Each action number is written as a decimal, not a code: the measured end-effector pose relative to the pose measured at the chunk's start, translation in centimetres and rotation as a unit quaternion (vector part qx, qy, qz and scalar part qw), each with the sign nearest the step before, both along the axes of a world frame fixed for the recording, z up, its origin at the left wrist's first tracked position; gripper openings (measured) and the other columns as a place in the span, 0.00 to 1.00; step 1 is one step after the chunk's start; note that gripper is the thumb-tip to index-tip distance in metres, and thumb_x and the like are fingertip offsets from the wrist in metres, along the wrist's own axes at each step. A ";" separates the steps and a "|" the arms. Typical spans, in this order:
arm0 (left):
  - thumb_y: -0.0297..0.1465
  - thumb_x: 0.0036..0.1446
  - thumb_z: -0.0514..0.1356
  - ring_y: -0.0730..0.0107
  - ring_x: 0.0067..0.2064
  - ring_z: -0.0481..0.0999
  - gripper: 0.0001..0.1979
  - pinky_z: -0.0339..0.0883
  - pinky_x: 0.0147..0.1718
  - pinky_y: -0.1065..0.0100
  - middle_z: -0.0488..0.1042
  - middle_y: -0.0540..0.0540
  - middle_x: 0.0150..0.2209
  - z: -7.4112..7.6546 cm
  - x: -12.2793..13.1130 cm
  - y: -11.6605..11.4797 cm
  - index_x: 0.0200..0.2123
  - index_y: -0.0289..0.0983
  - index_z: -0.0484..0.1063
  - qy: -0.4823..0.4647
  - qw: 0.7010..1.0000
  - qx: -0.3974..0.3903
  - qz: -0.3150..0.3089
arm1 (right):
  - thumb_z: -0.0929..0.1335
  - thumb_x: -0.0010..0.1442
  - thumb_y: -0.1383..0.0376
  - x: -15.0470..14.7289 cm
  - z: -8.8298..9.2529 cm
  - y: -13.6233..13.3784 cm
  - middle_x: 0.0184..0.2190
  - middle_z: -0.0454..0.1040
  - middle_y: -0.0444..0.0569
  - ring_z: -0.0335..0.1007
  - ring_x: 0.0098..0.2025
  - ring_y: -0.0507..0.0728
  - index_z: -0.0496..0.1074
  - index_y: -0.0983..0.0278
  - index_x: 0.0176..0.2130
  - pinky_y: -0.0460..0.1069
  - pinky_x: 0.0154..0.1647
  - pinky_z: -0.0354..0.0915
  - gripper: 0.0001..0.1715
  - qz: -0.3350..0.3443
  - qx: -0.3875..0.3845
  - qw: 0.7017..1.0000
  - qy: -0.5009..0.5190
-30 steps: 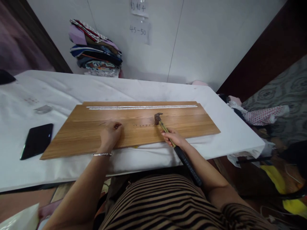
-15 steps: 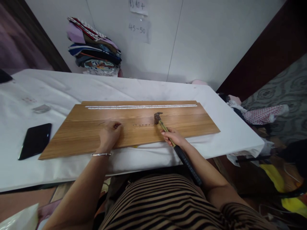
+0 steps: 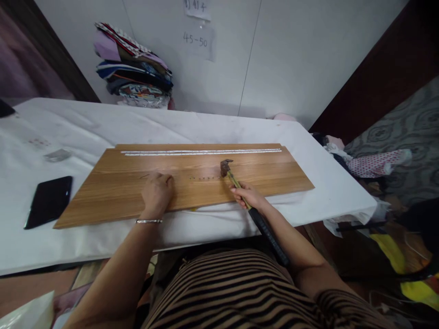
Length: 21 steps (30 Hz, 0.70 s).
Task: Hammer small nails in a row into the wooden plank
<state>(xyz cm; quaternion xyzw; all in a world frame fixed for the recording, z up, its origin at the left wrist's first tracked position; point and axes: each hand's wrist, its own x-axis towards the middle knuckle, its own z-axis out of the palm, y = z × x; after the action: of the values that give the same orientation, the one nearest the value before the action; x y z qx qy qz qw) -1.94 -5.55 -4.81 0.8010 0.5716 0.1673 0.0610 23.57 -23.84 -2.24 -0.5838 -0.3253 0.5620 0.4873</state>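
My right hand (image 3: 249,195) is wrapped around the handle of a claw hammer (image 3: 256,214), gripping it well up towards the rusty head. That head rests over the wooden board (image 3: 274,171), at the right end of a short row of small nails (image 3: 204,178) standing in the wood. To the left of the row, my left hand (image 3: 157,192) lies low on the board with its fingers curled together; whatever is in them is hidden. A thin dark nail-like piece (image 3: 144,176) shows just beyond that hand. Two white measuring strips (image 3: 202,152) run along the board's far edge.
A white cloth covers the table (image 3: 206,128). On the left lie a black phone (image 3: 49,201) and a small clear plastic packet (image 3: 57,155). Folded clothes (image 3: 135,68) are stacked against the wall at the back. More fabric (image 3: 373,164) hangs off to the right.
My left hand has turned slightly on the board, and its curled fingers have closed further and face down. The hammer and my right hand stay practically where they were.
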 end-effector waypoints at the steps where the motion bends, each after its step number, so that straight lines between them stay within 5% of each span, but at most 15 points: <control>1: 0.34 0.66 0.48 0.49 0.52 0.75 0.21 0.70 0.47 0.55 0.78 0.35 0.47 0.1 0.1 -0.1 0.41 0.37 0.82 0.012 1.000 0.003 0.005 | 0.74 0.48 0.53 0.0 0.0 0.0 0.17 0.61 0.31 0.53 0.13 0.47 0.65 0.61 0.41 0.44 0.12 0.48 0.25 0.000 -0.002 1.000 0.000; 8: 0.35 0.67 0.48 0.49 0.51 0.74 0.22 0.68 0.47 0.56 0.76 0.34 0.47 0.3 0.2 0.0 0.41 0.36 0.81 0.040 0.999 -0.001 0.030 | 0.74 0.48 0.53 0.0 0.0 -0.2 0.17 0.61 0.30 0.52 0.13 0.47 0.64 0.60 0.40 0.43 0.12 0.48 0.25 0.005 -0.006 1.000 -0.001; 21: 0.35 0.67 0.48 0.53 0.50 0.76 0.21 0.68 0.45 0.59 0.78 0.37 0.47 0.1 0.2 -0.2 0.43 0.37 0.81 0.040 0.999 -0.003 -0.022 | 0.73 0.47 0.53 -0.1 0.2 -0.2 0.17 0.60 0.30 0.52 0.13 0.47 0.64 0.60 0.40 0.44 0.12 0.47 0.25 -0.002 -0.008 1.000 -0.008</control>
<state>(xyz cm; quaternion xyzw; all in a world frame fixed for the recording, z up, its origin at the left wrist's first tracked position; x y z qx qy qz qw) -1.71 -5.77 -4.71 0.8194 0.5561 0.1318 0.0439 23.43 -24.08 -2.00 -0.5929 -0.3236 0.5592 0.4807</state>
